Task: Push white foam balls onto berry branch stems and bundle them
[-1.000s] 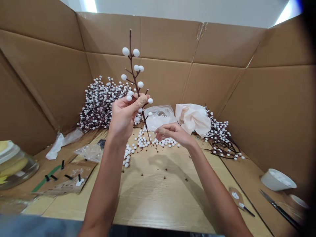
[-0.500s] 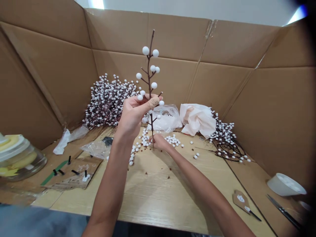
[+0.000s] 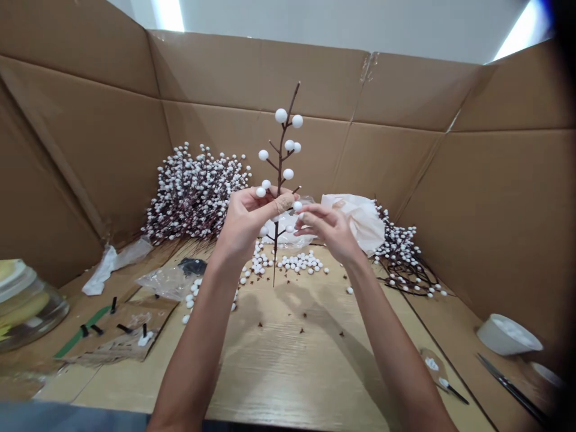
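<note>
Left hand (image 3: 240,227) pinches a brown twig (image 3: 280,159) set with white balls (image 3: 288,174), holding it nearly upright at twelve o'clock, its tip leaning towards one. Right hand (image 3: 330,234) sits on the twig's three o'clock side, thumb and fingers drawn close together; whether they grip a ball, I cannot tell. From the middle of the table (image 3: 279,372), loose balls (image 3: 301,262) lie at twelve, a big berried bunch (image 3: 193,195) at eleven, a smaller bunch (image 3: 398,240) at two.
</note>
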